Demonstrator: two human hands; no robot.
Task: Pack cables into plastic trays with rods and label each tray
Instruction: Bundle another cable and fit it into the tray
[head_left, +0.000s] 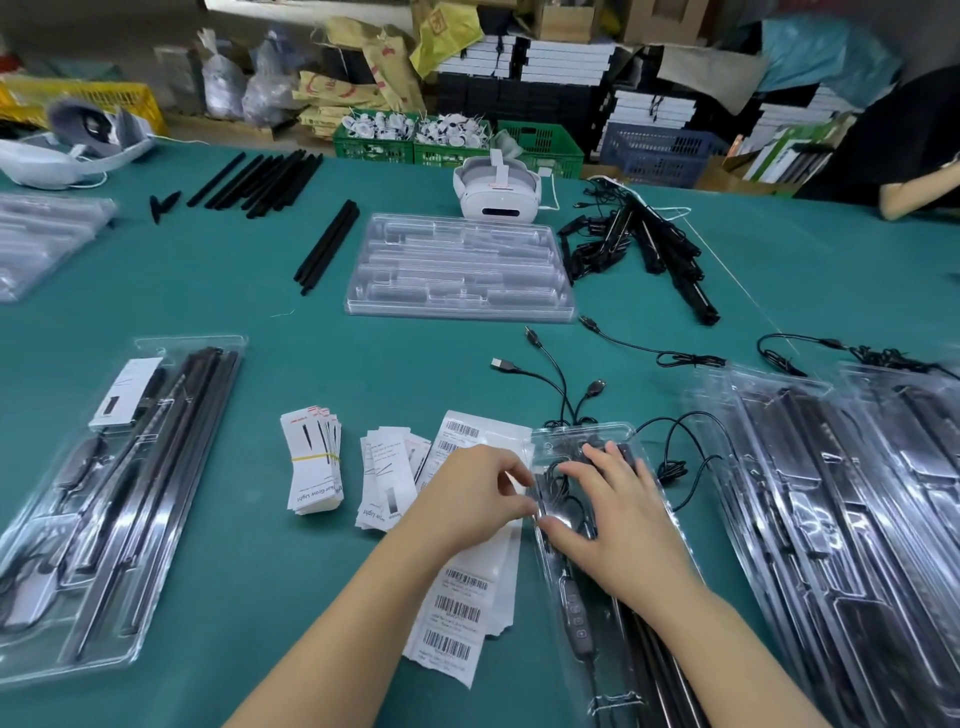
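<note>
Both forearms come in from the near edge, angled up and inward, meeting over a clear plastic tray (587, 441) lying lengthwise near centre-right on the teal surface (260, 301). Left hand (467, 493), back of hand up, fingers curled, thumb and forefinger pinching at the tray's left edge; what exactly sits in the pinch is too small to tell. Right hand (618, 525) lies palm down on the tray, fingers spread and fairly straight, pressing on the coiled black cable (566, 493) inside; thumb points left, close to the left hand's fingertips. An inline controller (575, 613) on the cable shows in the tray's near part, black rods (649, 665) along its right side. Cable ends with USB plugs (556, 379) trail out past the tray's far end.

Just left of the tray, partly under the left wrist: barcode label sheet (457, 608). Further left, loose printed cards (384, 478) and a rubber-banded card stack (314, 462). Near left: packed tray with rods and card (114, 493). Right: overlapping pile of packed trays (841, 519). Far centre: stack of empty trays (460, 267), white headset (496, 187) behind it, loose black rods (327, 247) to its left, tangle of cables and rods (644, 244) to its right.
</note>
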